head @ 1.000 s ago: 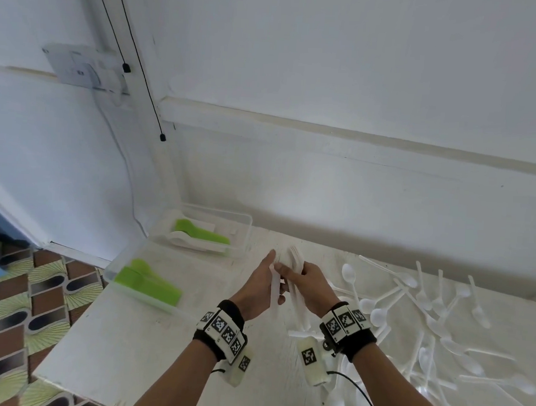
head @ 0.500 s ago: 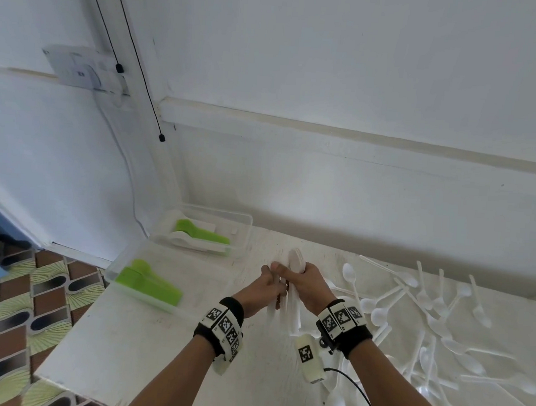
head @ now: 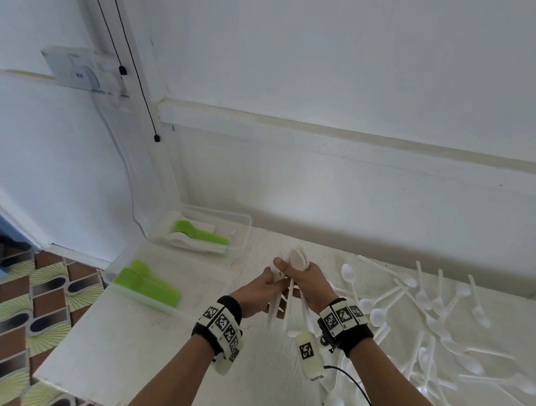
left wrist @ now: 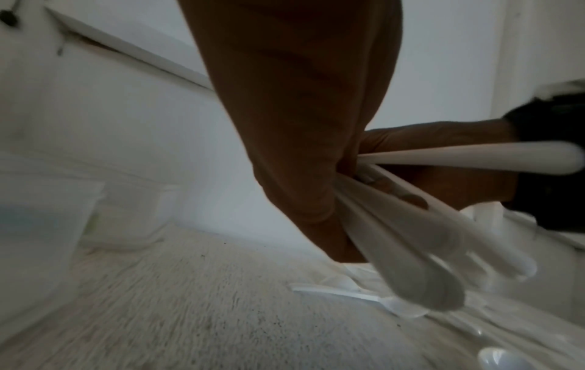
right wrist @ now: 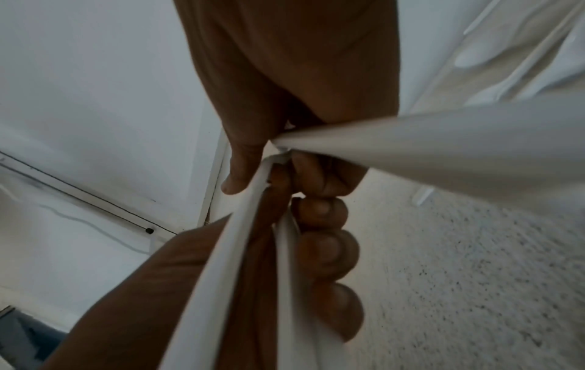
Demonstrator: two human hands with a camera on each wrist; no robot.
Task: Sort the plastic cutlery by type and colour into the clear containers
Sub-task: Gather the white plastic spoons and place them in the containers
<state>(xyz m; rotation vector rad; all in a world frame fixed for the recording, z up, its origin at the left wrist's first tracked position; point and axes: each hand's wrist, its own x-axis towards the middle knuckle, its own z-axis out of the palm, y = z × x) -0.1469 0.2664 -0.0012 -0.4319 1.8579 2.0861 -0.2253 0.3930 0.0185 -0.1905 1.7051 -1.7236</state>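
Note:
Above the white table (head: 155,337), both hands meet on a bundle of white spoons (head: 298,258). The bowls stick up and the handles fan out downward. My right hand (head: 290,266) grips the bundle just below the bowls. My left hand (head: 274,282) curls round the handles from the left. In the left wrist view the spoon handles (left wrist: 408,240) splay out from my palm. In the right wrist view curled fingers (right wrist: 329,250) wrap the white handles (right wrist: 221,262). Two clear containers stand to the left: the far container (head: 242,232) holds green and white cutlery, the near container (head: 119,265) green pieces.
Several loose white spoons (head: 427,309) lie scattered over the right half of the table. The wall and its ledge (head: 328,137) rise right behind. The table's left edge drops to a patterned floor (head: 15,305). A cable (head: 128,193) hangs near the corner.
My left hand, flat beside the spoons a second ago, has curled round their handles. Both hands have dropped slightly and the handles now fan apart.

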